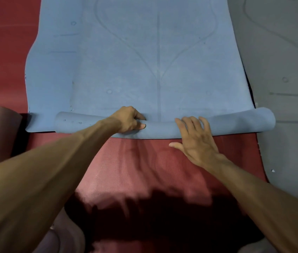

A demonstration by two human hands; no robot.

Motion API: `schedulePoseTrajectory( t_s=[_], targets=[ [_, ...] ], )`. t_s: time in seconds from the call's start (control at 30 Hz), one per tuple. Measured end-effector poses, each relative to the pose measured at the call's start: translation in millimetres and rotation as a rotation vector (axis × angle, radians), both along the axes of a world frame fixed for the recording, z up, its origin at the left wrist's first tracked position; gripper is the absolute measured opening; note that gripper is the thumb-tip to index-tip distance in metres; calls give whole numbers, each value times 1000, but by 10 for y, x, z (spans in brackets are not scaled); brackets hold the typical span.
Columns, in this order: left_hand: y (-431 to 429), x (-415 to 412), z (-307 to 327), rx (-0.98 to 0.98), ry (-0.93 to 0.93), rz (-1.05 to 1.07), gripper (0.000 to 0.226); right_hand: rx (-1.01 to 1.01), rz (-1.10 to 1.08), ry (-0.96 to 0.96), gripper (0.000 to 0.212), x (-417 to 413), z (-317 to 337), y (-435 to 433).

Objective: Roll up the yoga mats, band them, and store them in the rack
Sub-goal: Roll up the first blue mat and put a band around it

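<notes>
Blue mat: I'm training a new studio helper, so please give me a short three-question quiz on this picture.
1. True or false: the blue mat is rolled up all the way.
2. Which hand grips the roll with curled fingers? A: left hand. B: right hand.
3. Fill in the gap: the blue mat lies on top of a ___ mat.

Key
1. False: only the near end is rolled, and the rest lies flat.
2. A: the right hand rests on the roll with fingers spread.
3. Red: the red mat shows beneath it.
</notes>
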State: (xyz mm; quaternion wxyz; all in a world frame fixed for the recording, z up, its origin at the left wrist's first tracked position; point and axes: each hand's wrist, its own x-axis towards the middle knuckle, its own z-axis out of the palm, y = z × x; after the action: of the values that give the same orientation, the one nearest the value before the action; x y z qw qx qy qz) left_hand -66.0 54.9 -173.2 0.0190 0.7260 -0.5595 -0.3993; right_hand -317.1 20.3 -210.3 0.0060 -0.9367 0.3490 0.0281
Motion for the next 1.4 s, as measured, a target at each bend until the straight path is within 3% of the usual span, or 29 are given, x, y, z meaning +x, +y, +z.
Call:
schedulePoseTrajectory(
  t_s=[0.2, 0.33, 0.5, 0.57, 0.77, 1.03, 1.27, 1.4],
  targets=[
    [56, -70, -31, -66, -136, 76, 30, -46, -13, 78, 76, 138, 22, -160],
    [335, -172, -100, -272, -383, -95, 37, -46, 41, 184, 79, 178, 104, -285],
    [507, -124, -97, -347, -514, -257, 73, 148, 83, 215, 71, 266, 286, -514],
    [490, -103, -66, -337, -528, -265, 70, 219, 81, 199, 66, 281, 354, -544],
    [532, -89, 128, -253, -477, -265, 52, 346, 53, 235, 64, 306, 434, -372],
    [1137, -202, 205, -7, -310, -354, 66, 520, 86, 324, 58, 54, 425, 329],
    [1416, -343, -3, -159, -261, -209, 62, 469, 63, 253, 56, -24, 303, 554],
    [1333, -240, -47, -130, -109, -152, 62, 382, 64, 171, 54, -80, 250, 619]
  ],
)
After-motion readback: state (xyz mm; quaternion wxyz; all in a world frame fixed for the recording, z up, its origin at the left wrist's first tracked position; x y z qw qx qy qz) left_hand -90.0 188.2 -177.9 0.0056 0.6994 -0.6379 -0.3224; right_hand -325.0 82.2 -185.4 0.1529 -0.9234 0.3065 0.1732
